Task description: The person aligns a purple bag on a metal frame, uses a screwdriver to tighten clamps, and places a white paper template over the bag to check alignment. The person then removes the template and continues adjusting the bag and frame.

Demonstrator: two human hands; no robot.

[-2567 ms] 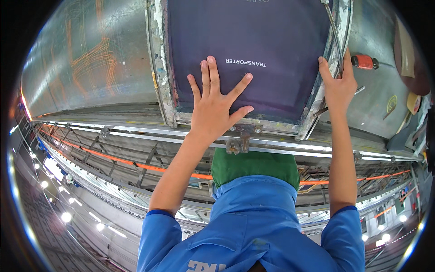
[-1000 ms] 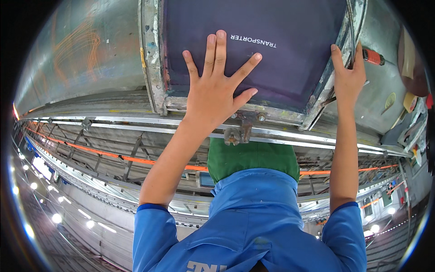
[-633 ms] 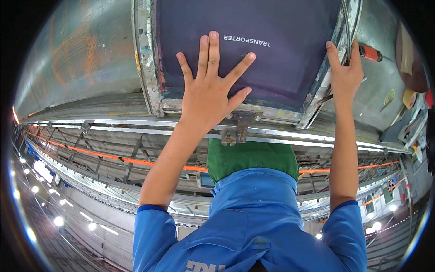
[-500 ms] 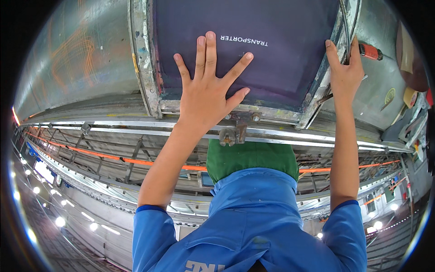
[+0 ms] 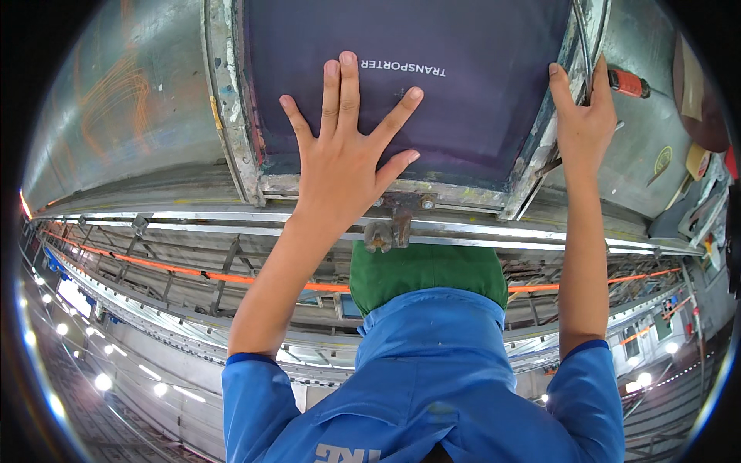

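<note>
Screen [image 5: 478, 123]: dark purple, with a line of white lettering [image 5: 404, 68] upside down; lies at the top centre of the view, running out of sight at the top.
Frame [image 5: 532, 147]: metal, paint-stained; borders the screen on the left, right and near sides.
Left hand [image 5: 336, 162]: released and flat, back upward, over the screen's near left part; middle and ring fingers together, others spread, middle fingertip just beside the lettering.
Right hand [image 5: 583, 131]: grasping the frame's right side, thumb inward and index finger outward; other fingers hidden.
Rod [image 5: 584, 38]: thin, grey; runs along the frame's right side, down between thumb and index finger.
Bracket [image 5: 401, 220]: metal, at the frame's near side.
Red object [image 5: 629, 83]: just right of the right hand; kind too unclear to tell.
Table [image 5: 174, 116]: grey, streaked orange on the left.
Rail [image 5: 478, 228]: shiny, along the table's near edge.
Shirt [image 5: 432, 370]: blue, below the bracket.
</note>
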